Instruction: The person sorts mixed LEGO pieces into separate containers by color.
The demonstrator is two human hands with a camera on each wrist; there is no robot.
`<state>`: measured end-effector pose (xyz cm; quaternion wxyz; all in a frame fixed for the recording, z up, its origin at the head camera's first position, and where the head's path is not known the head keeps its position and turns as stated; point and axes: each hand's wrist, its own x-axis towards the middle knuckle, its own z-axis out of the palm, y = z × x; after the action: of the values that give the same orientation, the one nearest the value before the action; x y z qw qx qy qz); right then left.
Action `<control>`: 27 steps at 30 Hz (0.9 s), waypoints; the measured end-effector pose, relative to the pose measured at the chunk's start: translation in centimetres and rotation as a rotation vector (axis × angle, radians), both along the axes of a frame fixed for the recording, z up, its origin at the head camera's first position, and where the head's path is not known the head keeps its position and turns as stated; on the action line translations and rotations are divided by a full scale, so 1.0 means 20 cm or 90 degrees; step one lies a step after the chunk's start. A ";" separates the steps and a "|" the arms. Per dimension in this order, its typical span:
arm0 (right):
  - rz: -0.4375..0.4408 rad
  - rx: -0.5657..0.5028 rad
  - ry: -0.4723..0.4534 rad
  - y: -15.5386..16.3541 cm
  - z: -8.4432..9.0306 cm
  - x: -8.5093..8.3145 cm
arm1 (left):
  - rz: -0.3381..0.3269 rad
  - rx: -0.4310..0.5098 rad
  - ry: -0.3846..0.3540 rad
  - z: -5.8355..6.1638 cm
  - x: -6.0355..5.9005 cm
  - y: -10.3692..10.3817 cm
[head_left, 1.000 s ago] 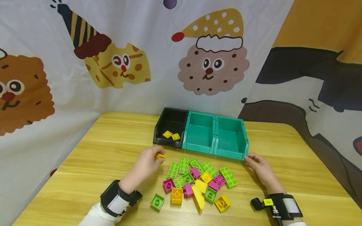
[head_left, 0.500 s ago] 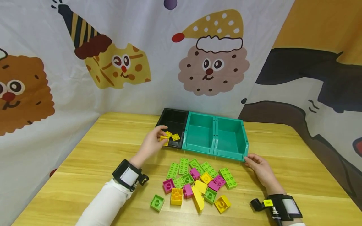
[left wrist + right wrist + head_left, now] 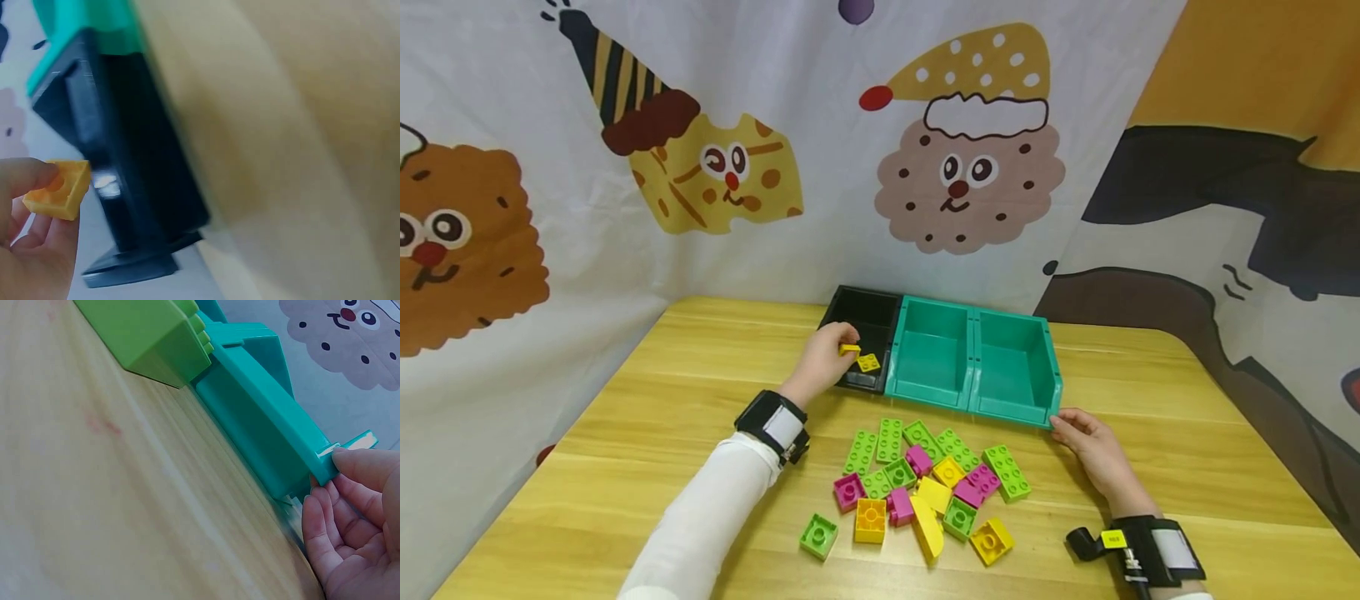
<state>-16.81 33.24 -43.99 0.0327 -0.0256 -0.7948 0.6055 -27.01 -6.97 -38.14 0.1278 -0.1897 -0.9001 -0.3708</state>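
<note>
Over the front of the black bin (image 3: 868, 307), my left hand (image 3: 820, 360) pinches a thin yellow building block (image 3: 850, 348). In the left wrist view the block (image 3: 57, 201) shows its hollow underside between thumb and fingers, close beside the black bin's edge (image 3: 109, 187). Another flat yellow block (image 3: 868, 362) lies inside that bin; the area under the hand is hidden. My right hand (image 3: 1096, 457) grips the front right corner of the right-hand teal bin (image 3: 1054, 367). Its thumb and fingers pinch the bin's rim (image 3: 322, 464) in the right wrist view.
A middle teal bin (image 3: 928, 392) joins the black bin and the right one in a row. Before them on the wooden table (image 3: 647, 433) lie several green blocks (image 3: 1006, 472), pink blocks (image 3: 849, 492) and yellow blocks (image 3: 870, 521). A printed cloth (image 3: 820, 250) hangs behind.
My left hand has carried the yellow block from the table in front of the bins up and right, over the black bin. The right hand stays at the teal bin's corner.
</note>
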 end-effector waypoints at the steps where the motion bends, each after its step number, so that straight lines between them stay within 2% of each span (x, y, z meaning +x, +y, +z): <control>1: -0.001 0.002 -0.001 0.00 0.00 0.00 | 0.009 -0.017 0.001 -0.01 -0.01 0.00; 7: -0.004 0.006 -0.003 0.00 0.00 0.00 | 0.050 -0.090 0.001 -0.05 -0.05 0.01; 15: 0.000 0.010 0.000 0.00 0.01 0.00 | 0.059 -0.159 -0.019 -0.05 -0.08 0.03; 23: -0.006 0.022 0.005 0.00 0.01 0.00 | 0.058 -0.214 -0.005 -0.04 -0.12 0.05; 27: -0.007 0.024 0.001 0.00 0.01 0.00 | 0.066 -0.231 -0.023 -0.04 -0.13 0.06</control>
<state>-16.85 33.22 -43.85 0.0371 -0.0285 -0.8059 0.5902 -29.58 -5.85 -38.93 0.0943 -0.1563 -0.9629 -0.1988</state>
